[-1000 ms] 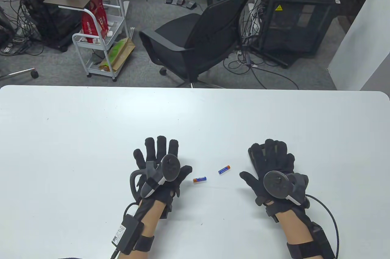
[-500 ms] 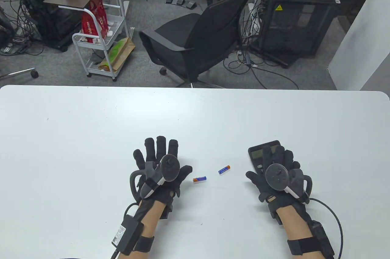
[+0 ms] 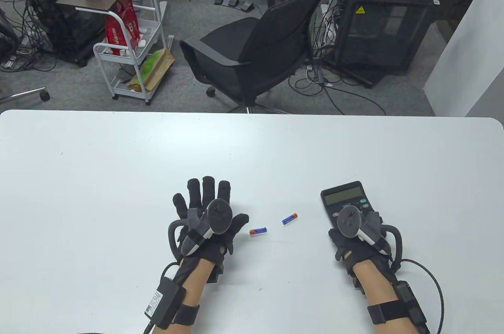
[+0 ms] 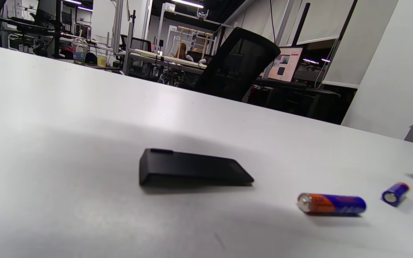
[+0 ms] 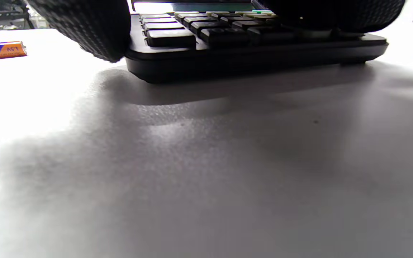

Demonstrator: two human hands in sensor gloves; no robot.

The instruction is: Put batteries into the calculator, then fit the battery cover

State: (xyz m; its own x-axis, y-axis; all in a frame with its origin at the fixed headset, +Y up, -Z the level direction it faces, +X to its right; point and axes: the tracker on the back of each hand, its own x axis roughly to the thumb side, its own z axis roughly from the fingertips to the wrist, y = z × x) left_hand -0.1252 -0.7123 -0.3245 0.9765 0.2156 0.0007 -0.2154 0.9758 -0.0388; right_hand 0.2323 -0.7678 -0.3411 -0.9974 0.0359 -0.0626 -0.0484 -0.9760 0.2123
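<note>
The black keypad calculator lies face up at lower right of the white table, the gloved right hand grasping its near end. The gloved left hand hovers spread over the flat black battery cover, lower centre, with two orange-and-blue cylindrical batteries lying loose between the hands.

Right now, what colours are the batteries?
Blue and orange batteries, silver ends; clearest in the left wrist view.

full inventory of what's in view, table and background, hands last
calculator: 1, black, keys up, table right, under right hand
batteries: 2, blue-orange, loose on the table between the hands
battery cover: 1, black, on table under left hand
table: 1, white
office chair: 1, black, behind table
cart: 1, white, far left, cups on top
left hand: black glove, spread flat above cover
right hand: black glove, on calculator's near end
</note>
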